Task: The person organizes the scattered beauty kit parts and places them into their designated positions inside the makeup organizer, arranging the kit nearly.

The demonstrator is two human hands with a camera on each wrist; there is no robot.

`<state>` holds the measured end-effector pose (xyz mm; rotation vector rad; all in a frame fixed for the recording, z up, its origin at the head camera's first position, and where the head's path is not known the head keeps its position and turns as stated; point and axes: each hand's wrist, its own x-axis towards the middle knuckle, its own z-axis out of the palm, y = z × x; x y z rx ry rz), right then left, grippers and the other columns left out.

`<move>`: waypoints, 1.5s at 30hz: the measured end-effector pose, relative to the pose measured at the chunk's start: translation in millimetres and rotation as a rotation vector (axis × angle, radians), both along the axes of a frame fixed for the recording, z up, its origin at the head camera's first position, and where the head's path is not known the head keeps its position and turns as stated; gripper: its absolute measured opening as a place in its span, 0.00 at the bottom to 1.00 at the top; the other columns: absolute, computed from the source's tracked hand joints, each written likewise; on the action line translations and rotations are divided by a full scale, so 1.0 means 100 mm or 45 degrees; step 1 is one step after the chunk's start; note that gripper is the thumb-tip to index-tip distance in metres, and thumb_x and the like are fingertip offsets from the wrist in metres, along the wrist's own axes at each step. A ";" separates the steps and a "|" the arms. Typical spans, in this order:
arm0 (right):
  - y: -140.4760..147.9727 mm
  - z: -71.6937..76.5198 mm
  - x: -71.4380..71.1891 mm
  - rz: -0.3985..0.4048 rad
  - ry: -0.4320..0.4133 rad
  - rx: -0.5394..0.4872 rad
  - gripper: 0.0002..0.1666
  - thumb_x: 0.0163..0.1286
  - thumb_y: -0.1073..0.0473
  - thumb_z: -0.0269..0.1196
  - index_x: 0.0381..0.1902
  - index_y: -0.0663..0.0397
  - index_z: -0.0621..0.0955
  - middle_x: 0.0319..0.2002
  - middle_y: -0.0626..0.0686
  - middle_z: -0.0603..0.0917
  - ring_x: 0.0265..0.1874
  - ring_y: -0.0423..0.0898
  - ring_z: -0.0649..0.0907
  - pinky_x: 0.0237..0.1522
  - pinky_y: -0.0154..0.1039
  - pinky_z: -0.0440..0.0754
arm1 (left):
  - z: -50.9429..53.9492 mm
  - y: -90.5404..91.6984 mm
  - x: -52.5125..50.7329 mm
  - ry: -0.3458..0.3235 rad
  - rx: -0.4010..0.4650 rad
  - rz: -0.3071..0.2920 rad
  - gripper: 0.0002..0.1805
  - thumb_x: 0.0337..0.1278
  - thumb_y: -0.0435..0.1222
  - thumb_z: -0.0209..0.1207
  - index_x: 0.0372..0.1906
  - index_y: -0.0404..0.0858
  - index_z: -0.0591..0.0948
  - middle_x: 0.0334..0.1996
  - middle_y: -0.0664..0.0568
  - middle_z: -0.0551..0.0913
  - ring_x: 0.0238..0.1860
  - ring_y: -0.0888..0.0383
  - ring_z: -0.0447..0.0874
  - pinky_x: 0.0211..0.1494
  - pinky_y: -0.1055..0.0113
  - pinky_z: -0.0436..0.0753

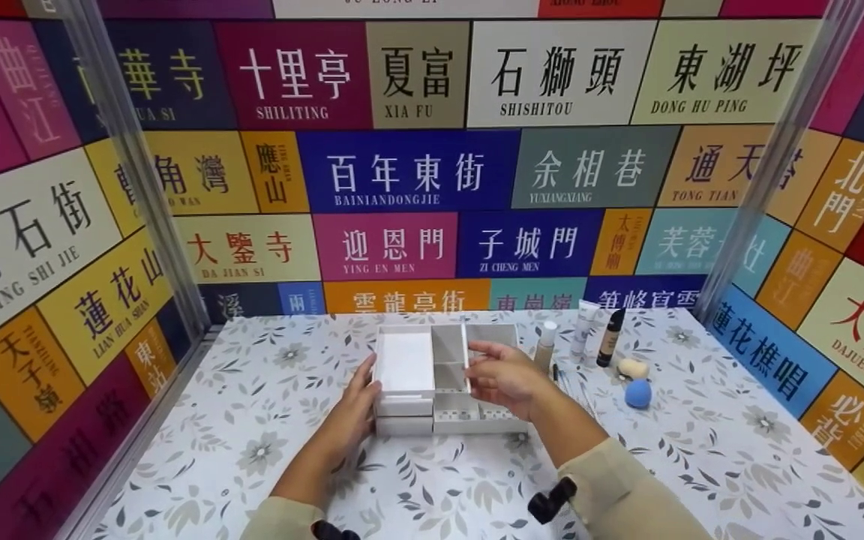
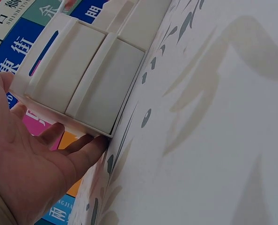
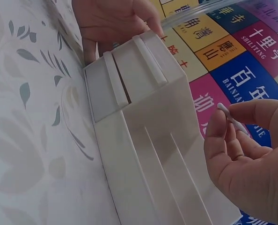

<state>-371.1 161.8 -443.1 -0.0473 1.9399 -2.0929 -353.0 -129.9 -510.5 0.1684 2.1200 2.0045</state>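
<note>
A white desktop organizer (image 1: 406, 426) stands on the table, with two stacked drawers (image 2: 104, 84) at its left and open compartments (image 3: 164, 164) at its right. My left hand (image 1: 357, 405) rests against its left side, fingers lying along the wall in the left wrist view. Over the compartments, my right hand (image 1: 507, 379) pinches a thin white strip-like piece (image 3: 231, 117) between thumb and fingers. From the head view it looks like a narrow upright panel, seen edge-on; its lower end is partly hidden by the fingers.
Right of the organizer stand a white-capped bottle (image 1: 545, 346), a pale tube (image 1: 582, 330) and a black-capped foundation tube (image 1: 610, 341). Nearby lie a beige sponge (image 1: 633, 368), a blue makeup sponge (image 1: 637, 394) and some thin sticks partly behind the right arm. Sign-covered walls surround the leaf-patterned table (image 1: 252, 465).
</note>
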 end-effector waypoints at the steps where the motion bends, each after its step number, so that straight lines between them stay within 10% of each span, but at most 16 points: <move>1: -0.04 0.00 -0.01 0.004 -0.001 -0.011 0.42 0.69 0.71 0.66 0.80 0.56 0.69 0.58 0.62 0.82 0.41 0.47 0.86 0.45 0.37 0.89 | 0.00 0.00 0.00 0.003 -0.007 -0.001 0.35 0.83 0.54 0.45 0.86 0.70 0.48 0.90 0.46 0.36 0.88 0.33 0.44 0.84 0.27 0.56; 19: -0.59 0.09 -0.19 0.049 0.032 -0.045 0.43 0.68 0.73 0.67 0.79 0.62 0.68 0.51 0.62 0.86 0.39 0.47 0.87 0.47 0.38 0.92 | 0.02 0.01 0.02 -0.005 -0.007 0.013 0.35 0.84 0.53 0.44 0.87 0.69 0.49 0.90 0.44 0.38 0.88 0.33 0.45 0.84 0.29 0.56; 45: -1.15 0.18 -0.23 0.066 0.127 0.387 0.38 0.62 0.75 0.70 0.71 0.66 0.75 0.38 0.56 0.86 0.28 0.44 0.88 0.40 0.38 0.94 | 0.04 0.00 0.03 0.002 -0.033 0.010 0.35 0.84 0.53 0.43 0.87 0.67 0.48 0.90 0.44 0.41 0.88 0.34 0.48 0.84 0.29 0.57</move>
